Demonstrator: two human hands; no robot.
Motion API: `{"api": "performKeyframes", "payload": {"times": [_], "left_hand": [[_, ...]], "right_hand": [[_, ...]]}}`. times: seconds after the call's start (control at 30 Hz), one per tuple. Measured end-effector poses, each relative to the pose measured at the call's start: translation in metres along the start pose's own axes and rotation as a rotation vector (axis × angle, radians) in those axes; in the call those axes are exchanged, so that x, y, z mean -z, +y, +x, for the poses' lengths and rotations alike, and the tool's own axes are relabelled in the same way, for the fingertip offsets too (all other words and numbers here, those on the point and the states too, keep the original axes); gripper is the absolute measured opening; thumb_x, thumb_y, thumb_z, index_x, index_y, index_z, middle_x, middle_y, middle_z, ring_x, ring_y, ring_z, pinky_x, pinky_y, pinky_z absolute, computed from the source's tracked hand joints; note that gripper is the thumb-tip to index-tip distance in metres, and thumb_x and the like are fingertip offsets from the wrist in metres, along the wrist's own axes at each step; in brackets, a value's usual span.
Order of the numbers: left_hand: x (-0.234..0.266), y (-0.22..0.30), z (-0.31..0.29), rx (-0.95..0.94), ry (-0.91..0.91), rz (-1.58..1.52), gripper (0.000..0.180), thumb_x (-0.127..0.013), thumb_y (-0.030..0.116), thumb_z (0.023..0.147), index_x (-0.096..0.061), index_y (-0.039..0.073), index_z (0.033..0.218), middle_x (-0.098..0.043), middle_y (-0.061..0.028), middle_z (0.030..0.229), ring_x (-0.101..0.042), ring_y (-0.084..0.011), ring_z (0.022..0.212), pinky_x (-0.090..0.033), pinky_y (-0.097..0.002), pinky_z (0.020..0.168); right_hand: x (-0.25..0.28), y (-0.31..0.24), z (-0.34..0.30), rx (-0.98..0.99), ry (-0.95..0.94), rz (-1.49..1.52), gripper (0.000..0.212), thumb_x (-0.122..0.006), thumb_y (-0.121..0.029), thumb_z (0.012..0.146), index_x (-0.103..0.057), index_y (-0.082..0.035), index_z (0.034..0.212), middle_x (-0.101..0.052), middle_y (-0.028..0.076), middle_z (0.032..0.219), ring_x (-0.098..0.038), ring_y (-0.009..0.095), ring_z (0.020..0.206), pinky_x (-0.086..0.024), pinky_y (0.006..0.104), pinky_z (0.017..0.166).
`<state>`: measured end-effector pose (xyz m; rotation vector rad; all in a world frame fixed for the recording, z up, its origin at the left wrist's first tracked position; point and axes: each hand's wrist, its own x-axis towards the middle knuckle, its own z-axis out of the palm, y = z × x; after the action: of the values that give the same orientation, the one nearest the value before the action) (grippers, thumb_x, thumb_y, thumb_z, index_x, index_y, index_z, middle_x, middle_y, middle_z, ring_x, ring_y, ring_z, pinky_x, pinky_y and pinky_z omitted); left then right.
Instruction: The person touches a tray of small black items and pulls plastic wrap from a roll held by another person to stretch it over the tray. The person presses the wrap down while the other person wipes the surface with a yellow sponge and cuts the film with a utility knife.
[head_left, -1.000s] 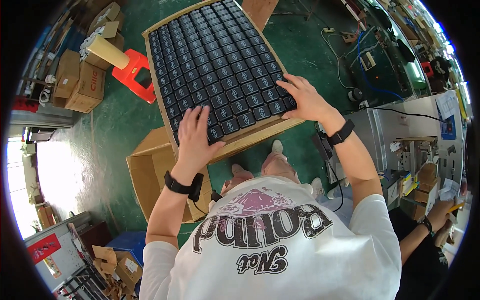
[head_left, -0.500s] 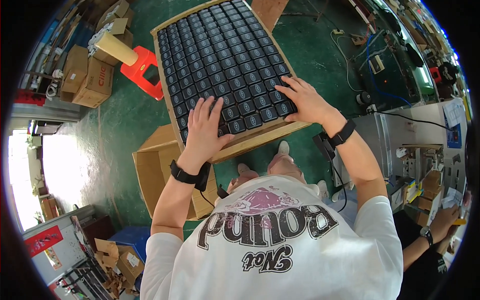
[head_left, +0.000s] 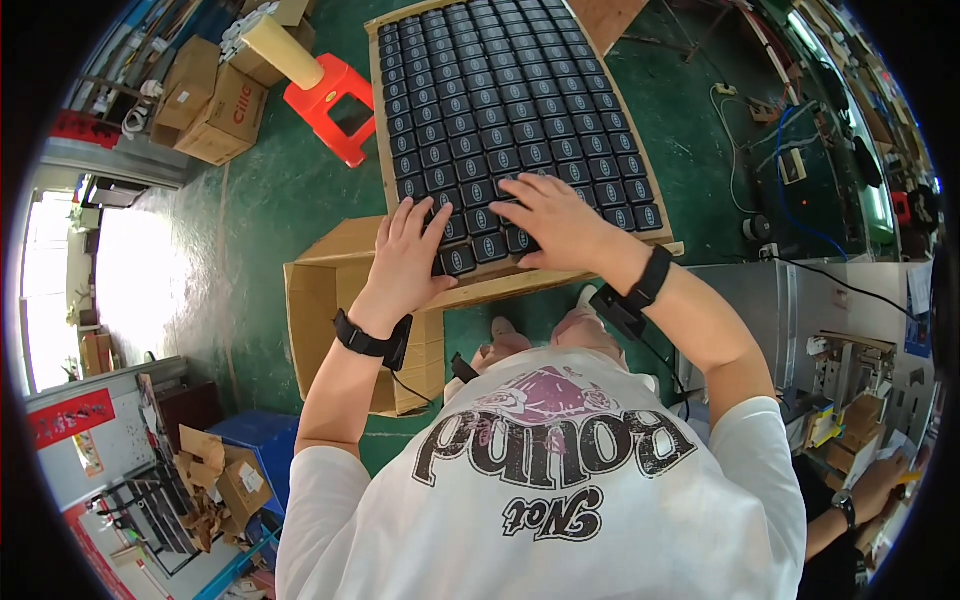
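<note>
A shallow wooden-rimmed tray (head_left: pixel 657 185) holds rows of small black square blocks (head_left: pixel 495 97), each with a pale oval mark on top. At its near left corner my left hand (head_left: pixel 400 255) rests with fingers spread over the end blocks and the thumb along the near rim. My right hand (head_left: pixel 560 225) lies across the front rows near the middle, fingers stretched out flat and thumb apart at the near row. One black block (head_left: pixel 520 240) shows between that thumb and fingers. My right hand and wrist hide part of the near rows.
Below the tray's left corner stands an open cardboard box (head_left: pixel 325 330). A red plastic stool (head_left: pixel 335 100) with a yellowish roll (head_left: pixel 283 52) is to the left. Grey metal cabinets (head_left: pixel 735 310) stand at right, where another person's hand (head_left: pixel 868 490) shows.
My right hand has moved left from the tray's right edge to its front middle, closer to my left hand. The tray and surroundings have shifted rightward in view. My left hand stays at the left corner.
</note>
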<state>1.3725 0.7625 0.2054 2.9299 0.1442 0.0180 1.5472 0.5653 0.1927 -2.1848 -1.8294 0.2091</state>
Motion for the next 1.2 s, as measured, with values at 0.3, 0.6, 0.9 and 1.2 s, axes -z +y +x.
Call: {"api": "performKeyframes", "payload": {"times": [0.3, 0.6, 0.9, 1.2], "left_hand": [[-0.004, -0.001, 0.003, 0.013, -0.073, 0.050, 0.104, -0.088, 0.027, 0.058, -0.034, 0.014, 0.147, -0.036, -0.0136, 0.147, -0.029, -0.0371, 0.139, -0.029, -0.0544, 0.111], [0.003, -0.015, -0.010, -0.010, 0.001, 0.008, 0.105, -0.088, 0.030, 0.058, -0.034, 0.013, 0.147, -0.039, -0.0150, 0.144, -0.032, -0.0372, 0.137, -0.031, -0.0537, 0.109], [-0.001, -0.028, -0.022, 0.054, -0.046, 0.076, 0.107, -0.088, 0.028, 0.058, -0.031, 0.012, 0.148, -0.036, -0.0149, 0.147, -0.030, -0.0379, 0.138, -0.028, -0.0536, 0.112], [-0.001, -0.027, -0.029, 0.051, 0.054, 0.006, 0.095, -0.082, 0.025, 0.068, -0.033, 0.010, 0.147, -0.038, -0.0161, 0.144, -0.034, -0.0377, 0.136, -0.031, -0.0511, 0.110]], "right_hand": [[-0.017, -0.019, 0.027, 0.046, -0.063, -0.090, 0.082, -0.084, -0.030, 0.064, -0.049, -0.013, 0.137, -0.040, 0.013, 0.146, -0.035, 0.033, 0.135, -0.031, 0.0478, 0.111], [-0.017, -0.032, 0.030, 0.027, -0.036, -0.060, 0.080, -0.084, -0.030, 0.066, -0.050, -0.012, 0.136, -0.040, 0.013, 0.144, -0.036, 0.033, 0.134, -0.032, 0.0491, 0.111], [-0.032, -0.047, 0.046, 0.057, -0.045, -0.120, 0.078, -0.083, -0.034, 0.066, -0.053, -0.012, 0.134, -0.044, 0.013, 0.141, -0.038, 0.034, 0.132, -0.033, 0.0497, 0.109], [-0.022, -0.049, 0.041, 0.045, -0.008, -0.058, 0.076, -0.082, -0.029, 0.067, -0.051, -0.011, 0.134, -0.043, 0.014, 0.142, -0.039, 0.034, 0.132, -0.034, 0.0472, 0.109]]}}
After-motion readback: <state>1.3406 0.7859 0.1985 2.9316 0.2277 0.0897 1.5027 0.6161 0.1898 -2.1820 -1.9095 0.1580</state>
